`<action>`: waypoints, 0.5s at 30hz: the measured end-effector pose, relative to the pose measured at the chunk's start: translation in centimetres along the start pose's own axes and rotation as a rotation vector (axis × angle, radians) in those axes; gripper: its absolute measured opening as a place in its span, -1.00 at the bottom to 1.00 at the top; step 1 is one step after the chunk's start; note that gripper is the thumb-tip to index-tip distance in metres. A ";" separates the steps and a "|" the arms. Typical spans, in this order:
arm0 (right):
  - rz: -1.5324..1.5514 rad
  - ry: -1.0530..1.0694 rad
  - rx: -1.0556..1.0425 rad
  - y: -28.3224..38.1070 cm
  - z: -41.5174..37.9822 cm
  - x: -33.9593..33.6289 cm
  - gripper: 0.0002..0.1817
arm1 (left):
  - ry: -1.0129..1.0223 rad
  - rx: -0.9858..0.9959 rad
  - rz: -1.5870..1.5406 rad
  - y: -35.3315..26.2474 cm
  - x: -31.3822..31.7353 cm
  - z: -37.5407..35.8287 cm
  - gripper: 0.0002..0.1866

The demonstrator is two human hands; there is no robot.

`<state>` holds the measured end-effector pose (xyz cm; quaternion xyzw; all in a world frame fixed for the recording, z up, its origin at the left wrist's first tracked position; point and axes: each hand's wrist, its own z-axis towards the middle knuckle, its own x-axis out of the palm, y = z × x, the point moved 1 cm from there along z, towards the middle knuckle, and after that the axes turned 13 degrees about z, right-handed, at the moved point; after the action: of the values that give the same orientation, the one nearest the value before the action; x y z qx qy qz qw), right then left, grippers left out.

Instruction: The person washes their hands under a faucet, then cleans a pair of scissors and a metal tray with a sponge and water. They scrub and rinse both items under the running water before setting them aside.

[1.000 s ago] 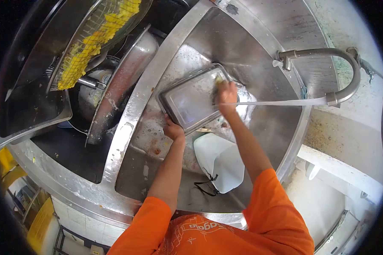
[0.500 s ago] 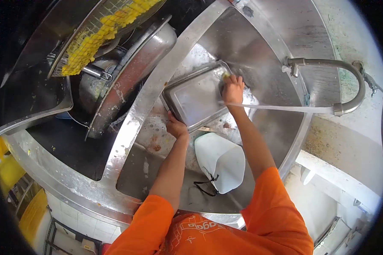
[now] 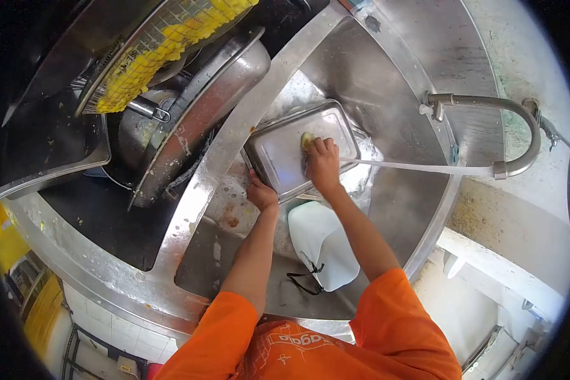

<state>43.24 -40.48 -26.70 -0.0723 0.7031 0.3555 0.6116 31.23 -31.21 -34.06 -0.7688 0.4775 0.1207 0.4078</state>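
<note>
A rectangular metal pan (image 3: pixel 285 161) lies tilted in the steel sink (image 3: pixel 392 120), its flat bottom facing up. My left hand (image 3: pixel 261 192) grips its lower left corner, the thumb on the rim and the other fingers hidden underneath. With my right hand (image 3: pixel 323 161) I press a small yellow-green sponge (image 3: pixel 306 140) on the middle of the pan's bottom. A stream of water (image 3: pixel 418 166) runs from the curved faucet (image 3: pixel 510 168) toward the pan's right edge. Below the pan rests a white plastic container (image 3: pixel 313 231) with a black cord (image 3: pixel 305 284).
Left of the sink divider (image 3: pixel 199 183) stand a large metal basin (image 3: pixel 202 114) and a wire strainer (image 3: pixel 152 57) holding yellow bits. A dark tray (image 3: pixel 50 139) leans at the far left. Suds and brown scraps lie on the sink bottom.
My right hand has moved the sponge left and down, from the pan's upper right corner to its middle. My left hand keeps its hold on the corner.
</note>
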 end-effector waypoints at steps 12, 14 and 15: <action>-0.051 -0.033 -0.130 1.8 0.9 2.4 -0.57 | -0.031 0.088 -0.040 0.2 0.3 -0.1 -0.31; -0.046 -0.015 -0.086 0.7 2.0 1.0 -0.59 | -0.071 0.105 0.029 0.6 -0.3 0.0 -0.31; -0.057 0.007 -0.052 -0.1 2.8 0.5 -0.60 | -0.059 0.088 0.042 0.6 -0.1 0.2 -0.30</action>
<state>45.43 -38.68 -27.20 -0.1094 0.6935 0.3557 0.6169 30.69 -31.18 -34.44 -0.7360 0.4863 0.1307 0.4525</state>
